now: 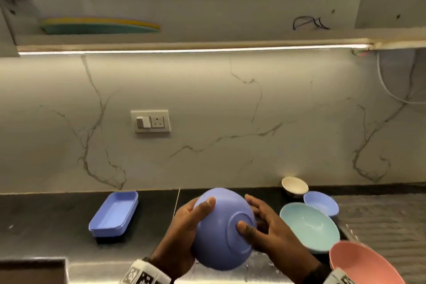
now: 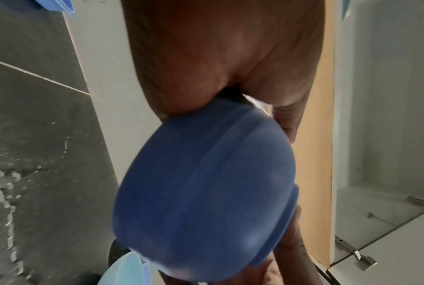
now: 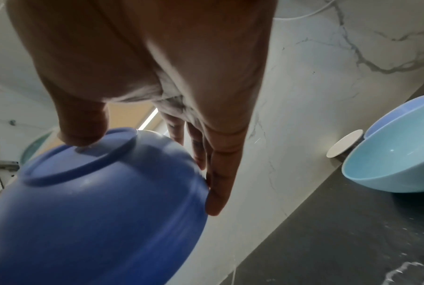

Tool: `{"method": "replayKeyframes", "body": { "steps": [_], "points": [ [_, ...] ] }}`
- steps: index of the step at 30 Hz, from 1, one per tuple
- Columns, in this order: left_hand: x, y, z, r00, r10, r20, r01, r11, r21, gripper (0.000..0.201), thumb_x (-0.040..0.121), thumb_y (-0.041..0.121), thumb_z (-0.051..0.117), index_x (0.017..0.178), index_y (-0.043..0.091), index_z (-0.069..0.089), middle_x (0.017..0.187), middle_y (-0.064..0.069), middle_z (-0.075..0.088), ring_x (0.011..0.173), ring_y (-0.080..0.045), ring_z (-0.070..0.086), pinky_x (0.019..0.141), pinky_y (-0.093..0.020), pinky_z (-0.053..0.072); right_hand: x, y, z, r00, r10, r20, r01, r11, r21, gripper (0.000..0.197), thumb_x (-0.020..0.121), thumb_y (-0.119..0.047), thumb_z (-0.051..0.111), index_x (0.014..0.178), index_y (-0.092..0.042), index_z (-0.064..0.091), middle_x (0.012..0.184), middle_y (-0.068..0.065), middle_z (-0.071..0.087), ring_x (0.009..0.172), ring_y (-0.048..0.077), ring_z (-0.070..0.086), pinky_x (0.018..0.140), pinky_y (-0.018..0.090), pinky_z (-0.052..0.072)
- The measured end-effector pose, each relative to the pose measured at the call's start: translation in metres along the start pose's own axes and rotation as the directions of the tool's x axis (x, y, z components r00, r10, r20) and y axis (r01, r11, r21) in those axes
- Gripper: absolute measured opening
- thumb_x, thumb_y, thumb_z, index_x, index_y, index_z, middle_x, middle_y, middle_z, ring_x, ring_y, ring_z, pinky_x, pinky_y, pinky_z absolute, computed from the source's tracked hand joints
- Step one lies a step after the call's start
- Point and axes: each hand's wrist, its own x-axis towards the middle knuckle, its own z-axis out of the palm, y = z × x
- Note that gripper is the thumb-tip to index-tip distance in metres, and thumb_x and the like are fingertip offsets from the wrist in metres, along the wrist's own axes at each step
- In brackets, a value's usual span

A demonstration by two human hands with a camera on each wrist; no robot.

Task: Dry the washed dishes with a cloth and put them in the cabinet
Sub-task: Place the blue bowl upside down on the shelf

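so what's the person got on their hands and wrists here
Both hands are bare: no gloves, and no rings that I can make out. The left hand and the right hand each have a white band at the wrist, printed with black square tracking markers. A dark strap edge shows just above each band. No sleeves are in view.

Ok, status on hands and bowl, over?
Left hand and right hand grip blue bowl, base toward camera. No cloth in view. Nothing in the way.

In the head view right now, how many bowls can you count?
5: a blue bowl held by both hands; a white bowl at the wall; a small blue bowl; a light blue bowl; a pink bowl bottom right. Others may be hidden.
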Motion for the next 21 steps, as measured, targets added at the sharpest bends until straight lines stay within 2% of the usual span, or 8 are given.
{"method": "replayKeyframes", "body": {
  "steps": [4,6,8,10,14,16,18,21],
  "points": [
    [0.007,0.024,0.005,0.989,0.146,-0.025,-0.146,0.989,-0.027,0.057,0.08,0.038,0.074,0.124,0.003,0.066,0.122,-0.026,0.067,0.116,-0.047,0.062,0.102,-0.065,0.045,0.004,-0.037,-0.005,0.988,-0.149,-0.051,0.147,0.988,-0.041,0.088,0.053,-0.063,0.089,0.13,-0.042,0.054,0.127,-0.014,0.065,0.112,0.009,0.065,0.097,0.041,0.054],
    [0.009,0.039,0.007,0.976,0.217,-0.032,-0.217,0.976,-0.01,0.057,0.081,0.042,0.073,0.124,0.005,0.065,0.122,-0.025,0.067,0.116,-0.047,0.062,0.102,-0.067,0.044,0.003,-0.059,-0.008,0.972,-0.222,-0.076,0.218,0.974,-0.063,0.084,0.055,-0.054,0.09,0.13,-0.042,0.054,0.125,-0.021,0.064,0.112,0.003,0.064,0.09,0.031,0.056],
    [0.013,0.056,0.009,0.958,0.286,-0.034,-0.284,0.958,0.041,0.056,0.08,0.047,0.071,0.122,0.01,0.066,0.122,-0.02,0.069,0.115,-0.042,0.064,0.102,-0.063,0.047,0.003,-0.079,-0.011,0.953,-0.292,-0.087,0.285,0.955,-0.079,0.085,0.052,-0.052,0.09,0.128,-0.043,0.053,0.122,-0.028,0.062,0.111,-0.003,0.062,0.082,0.025,0.057],
    [0.016,0.074,0.009,0.932,0.361,-0.014,-0.357,0.926,0.121,0.051,0.083,0.048,0.067,0.122,0.015,0.068,0.122,-0.015,0.07,0.115,-0.035,0.065,0.1,-0.055,0.051,0.004,-0.101,-0.016,0.923,-0.366,-0.119,0.353,0.928,-0.116,0.091,0.044,-0.064,0.088,0.126,-0.044,0.055,0.122,-0.03,0.062,0.112,-0.005,0.06,0.078,0.025,0.058],
    [0.014,0.114,0.01,0.897,0.429,0.107,-0.442,0.857,0.266,0.033,0.092,0.042,0.062,0.118,0.023,0.069,0.114,-0.002,0.074,0.1,-0.013,0.071,0.072,-0.028,0.056,0.008,-0.141,-0.021,0.849,-0.5,-0.169,0.47,0.862,-0.19,0.083,0.048,-0.059,0.085,0.126,-0.048,0.058,0.125,-0.026,0.062,0.114,-0.004,0.059,0.077,0.018,0.055],
    [0.013,0.135,0.01,0.865,0.476,0.157,-0.501,0.809,0.309,0.053,0.086,0.053,0.067,0.126,0.02,0.062,0.115,-0.001,0.074,0.1,-0.011,0.07,0.074,-0.028,0.057,0.009,-0.161,-0.022,0.809,-0.568,-0.15,0.521,0.812,-0.264,0.08,0.053,-0.06,0.083,0.128,-0.053,0.055,0.13,-0.025,0.059,0.117,-0.003,0.058,0.079,0.014,0.054],
    [0.012,0.158,0.01,0.833,0.526,0.173,-0.55,0.755,0.356,0.081,0.068,0.075,0.071,0.129,0.023,0.06,0.113,0.0,0.074,0.099,-0.012,0.071,0.077,-0.031,0.059,0.01,-0.182,-0.022,0.778,-0.612,-0.141,0.549,0.772,-0.321,0.078,0.057,-0.063,0.082,0.128,-0.058,0.05,0.132,-0.03,0.054,0.119,-0.007,0.054,0.08,0.008,0.051],
    [0.01,0.189,0.012,0.8,0.575,0.168,-0.594,0.722,0.355,0.086,0.057,0.08,0.073,0.124,0.029,0.061,0.101,-0.001,0.075,0.089,-0.014,0.072,0.072,-0.031,0.059,0.013,-0.214,-0.023,0.709,-0.697,-0.102,0.61,0.68,-0.406,0.073,0.065,-0.056,0.08,0.131,-0.055,0.048,0.133,-0.035,0.049,0.123,-0.011,0.048,0.081,0.002,0.046]
  ]
}}
